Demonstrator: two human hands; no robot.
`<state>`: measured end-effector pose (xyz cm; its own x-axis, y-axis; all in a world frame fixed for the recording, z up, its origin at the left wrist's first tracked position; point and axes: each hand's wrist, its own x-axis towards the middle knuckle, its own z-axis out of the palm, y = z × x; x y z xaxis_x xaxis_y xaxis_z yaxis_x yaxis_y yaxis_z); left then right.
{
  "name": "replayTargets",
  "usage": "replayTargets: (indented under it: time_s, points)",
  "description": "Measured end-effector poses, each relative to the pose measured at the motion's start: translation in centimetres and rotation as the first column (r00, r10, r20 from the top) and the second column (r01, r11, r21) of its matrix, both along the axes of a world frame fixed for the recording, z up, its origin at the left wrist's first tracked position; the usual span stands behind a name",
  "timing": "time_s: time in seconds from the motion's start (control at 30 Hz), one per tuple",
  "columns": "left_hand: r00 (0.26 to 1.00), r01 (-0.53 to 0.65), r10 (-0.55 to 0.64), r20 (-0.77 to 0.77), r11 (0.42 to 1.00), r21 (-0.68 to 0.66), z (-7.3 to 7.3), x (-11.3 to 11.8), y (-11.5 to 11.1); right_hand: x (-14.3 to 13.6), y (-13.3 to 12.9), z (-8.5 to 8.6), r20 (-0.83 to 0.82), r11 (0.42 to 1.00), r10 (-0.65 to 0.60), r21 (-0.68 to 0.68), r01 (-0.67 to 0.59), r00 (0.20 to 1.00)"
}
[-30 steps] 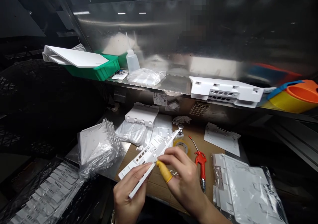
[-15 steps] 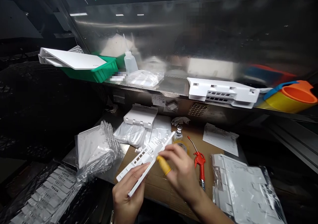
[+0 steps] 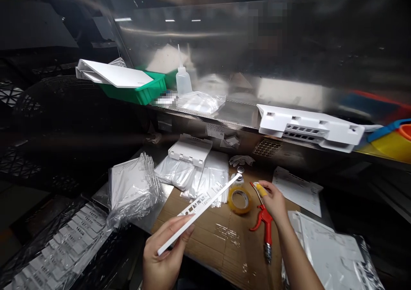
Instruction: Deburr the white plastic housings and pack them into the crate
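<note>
A: Head view. Left hand (image 3: 165,258), near and low, fingers closed along the near end of a long white plastic panel (image 3: 201,204). The panel is tilted edge-up and runs away to the far right, probably so its slotted face can be looked over.

B: And the right hand (image 3: 272,200)?

A: Out to the right over the cardboard mat (image 3: 205,238), resting on the red air blow gun (image 3: 263,221) near its nozzle end. Fingers curl loosely; whether it grips the gun yet, I cannot tell. One yellow finger cot (image 3: 260,188) on a fingertip, likely for grip or to keep parts clean.

B: Counts?

A: One tape roll (image 3: 240,199) lying flat just left of the gun, within reach. One squeeze bottle (image 3: 183,78) and one green bin (image 3: 141,91) on the far steel shelf (image 3: 237,112), out of the way. One white housing (image 3: 311,127) on that shelf, right. Bagged stacks of white parts: one left (image 3: 133,191), one near right (image 3: 330,255), too many pieces to count.
</note>
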<state>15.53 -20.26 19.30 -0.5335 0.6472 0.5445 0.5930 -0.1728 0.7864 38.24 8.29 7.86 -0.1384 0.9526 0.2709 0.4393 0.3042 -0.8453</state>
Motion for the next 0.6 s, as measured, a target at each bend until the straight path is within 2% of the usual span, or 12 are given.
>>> replayTargets:
  time_s: [0.07,0.17,0.33,0.47,0.6]
  points:
    - [1.000,0.010,-0.010,-0.008,1.000,-0.002,-0.5,-0.3,-0.1,-0.9,0.8,-1.5,0.084,0.999,0.033,-0.021,-0.031,0.996]
    - [1.000,0.008,-0.008,-0.027,1.000,-0.005,-1.1,-0.8,-0.1,-2.0,1.7,-2.3,0.215,0.999,0.036,-0.009,-0.035,0.976]
    - [0.996,-0.086,0.086,-0.020,0.996,-0.025,-1.6,-1.5,0.0,-4.1,3.0,-1.7,0.449,0.997,0.038,0.046,-0.065,0.893]
    - [0.981,-0.171,0.176,0.079,0.983,-0.070,-1.9,-2.0,-0.2,-6.1,3.9,-1.0,0.632,0.985,0.073,0.076,-0.156,0.772]
    - [0.978,-0.184,0.188,0.094,0.981,-0.054,-2.2,-2.2,-0.3,-7.2,4.3,-0.3,0.765,0.967,0.087,0.089,-0.238,0.638]
